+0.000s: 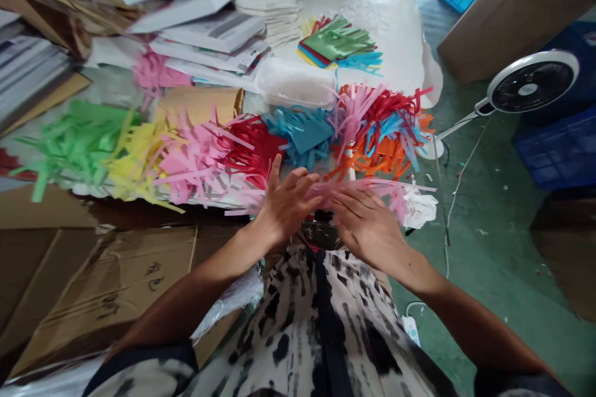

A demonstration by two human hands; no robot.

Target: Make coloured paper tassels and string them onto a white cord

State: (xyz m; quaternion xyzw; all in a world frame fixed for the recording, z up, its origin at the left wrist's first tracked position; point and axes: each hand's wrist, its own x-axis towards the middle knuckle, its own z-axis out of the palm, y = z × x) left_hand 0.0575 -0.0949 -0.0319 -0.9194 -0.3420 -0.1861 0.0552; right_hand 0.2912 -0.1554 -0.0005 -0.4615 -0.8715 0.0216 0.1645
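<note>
My left hand (285,203) and my right hand (367,223) meet in front of my chest, fingers stretched nearly flat. Between them lies a bundle of pink fringed paper strips (372,187), blurred by motion; both hands press on it. Beyond the hands, piles of fringed paper lie in a row: green (77,139), yellow (133,158), pink (193,158), red (254,146), blue (302,130), and a mixed orange, red and blue heap (386,130).
A clear plastic box (294,82) sits behind the blue pile. Stacked coloured sheets (338,43) lie farther back on white paper. Books and boxes (205,31) crowd the back left. Flattened cardboard (107,285) is at my left. A white fan (528,84) stands on the green floor at right.
</note>
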